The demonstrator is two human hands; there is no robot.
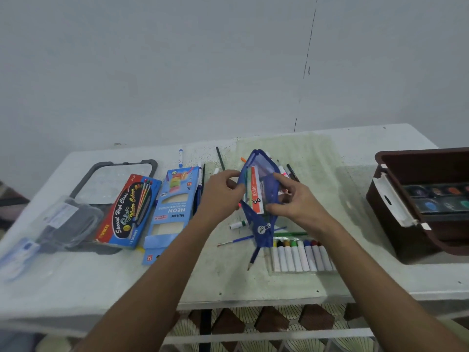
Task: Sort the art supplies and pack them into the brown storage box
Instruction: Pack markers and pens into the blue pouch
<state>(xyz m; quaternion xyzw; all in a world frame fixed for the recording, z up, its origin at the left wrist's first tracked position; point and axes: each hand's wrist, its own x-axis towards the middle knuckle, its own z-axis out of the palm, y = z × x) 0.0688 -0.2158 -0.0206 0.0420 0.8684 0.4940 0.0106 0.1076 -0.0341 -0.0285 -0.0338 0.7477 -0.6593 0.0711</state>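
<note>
pouch (261, 199) pinched between left hand (220, 196); right hand (291, 201)

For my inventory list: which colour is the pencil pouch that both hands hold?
The pencil pouch is blue, partly see-through; the head view shows it.

A pencil pouch (258, 199) sits mid-tabletop (253, 283); left of it lie two supply boxes (152, 212), just in front a row of markers (300, 256), and far right the storage box (426, 199).
</note>
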